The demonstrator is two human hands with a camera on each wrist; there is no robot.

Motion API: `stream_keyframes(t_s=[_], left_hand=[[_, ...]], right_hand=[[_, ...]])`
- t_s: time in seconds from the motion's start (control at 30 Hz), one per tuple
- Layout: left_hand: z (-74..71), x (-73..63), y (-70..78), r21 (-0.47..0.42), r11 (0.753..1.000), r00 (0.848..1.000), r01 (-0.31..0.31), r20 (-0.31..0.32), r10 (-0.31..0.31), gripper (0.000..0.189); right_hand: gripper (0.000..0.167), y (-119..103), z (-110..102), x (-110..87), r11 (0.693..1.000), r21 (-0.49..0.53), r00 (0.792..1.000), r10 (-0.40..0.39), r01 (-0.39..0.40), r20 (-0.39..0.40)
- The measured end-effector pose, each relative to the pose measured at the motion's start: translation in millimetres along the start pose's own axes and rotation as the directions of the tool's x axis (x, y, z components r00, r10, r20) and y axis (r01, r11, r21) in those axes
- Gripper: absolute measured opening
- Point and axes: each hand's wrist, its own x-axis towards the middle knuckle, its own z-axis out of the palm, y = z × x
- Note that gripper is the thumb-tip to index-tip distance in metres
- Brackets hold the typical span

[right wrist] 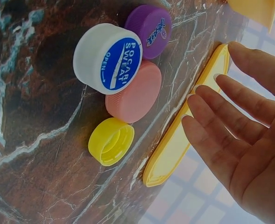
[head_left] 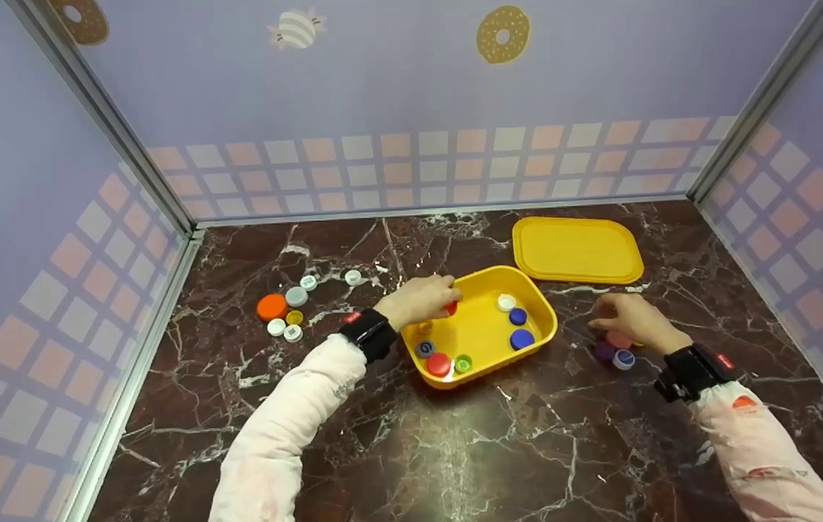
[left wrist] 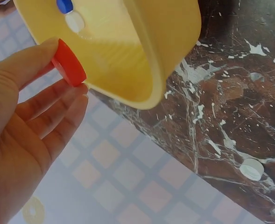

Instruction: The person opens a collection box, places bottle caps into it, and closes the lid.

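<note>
left hand [head_left: 422, 299] pinches a red cap [left wrist: 68, 63] over the yellow tub [head_left: 481, 330]; release low. right hand [head_left: 632, 317], fingers apart, hovers above caps at three o'clock.

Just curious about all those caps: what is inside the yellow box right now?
The box holds a white cap, two blue caps, a red one, a green one and a grey one. The left hand covers one corner.

Light: bright, even, overhead | glare: sheen on marble table [head_left: 455, 449] | shadows: soft | wrist views: slightly soft, tilted
</note>
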Motion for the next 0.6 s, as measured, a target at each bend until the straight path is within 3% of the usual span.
stream_keyframes(t_s=[0.23,0.6], left_hand=[[3.4,12.0,4.4,0.007,1.000,0.998,-0.027,0.054,0.027,0.015],[13.3,26.1,5.7,-0.014,1.000,0.989,0.006,0.149,-0.003,0.015]], right_hand=[[0.027,0.9,-2.1,-3.7,1.000,0.019,1.000,0.014,-0.014,-0.002],[0.025,6.0,-1.3,-8.2,1.000,-0.010,1.000,0.009,-0.009,-0.014]])
